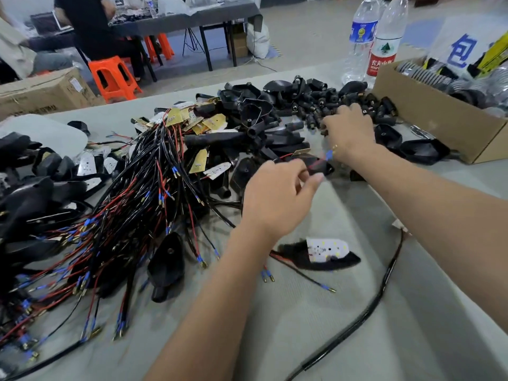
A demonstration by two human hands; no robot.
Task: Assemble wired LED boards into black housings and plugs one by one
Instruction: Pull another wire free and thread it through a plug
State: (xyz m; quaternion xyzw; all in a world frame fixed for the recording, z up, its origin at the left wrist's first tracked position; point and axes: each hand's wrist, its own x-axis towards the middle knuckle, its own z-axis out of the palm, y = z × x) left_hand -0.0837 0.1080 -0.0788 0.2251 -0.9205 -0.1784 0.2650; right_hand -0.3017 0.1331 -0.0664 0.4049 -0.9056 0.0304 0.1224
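Plugs (pixel 316 111) lie heaped at the bench's far edge, where the right hand (pixel 347 130) reaches (grip unclear). Left hand (pixel 277 199) pinches a red lead (pixel 316 164); seating its terminal probably comes next.

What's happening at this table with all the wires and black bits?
A person is putting small lights together by hand. The left hand pinches a red wire by a black housing, while the right hand reaches into the heap of black plugs. One LED board already sits in a housing nearby.
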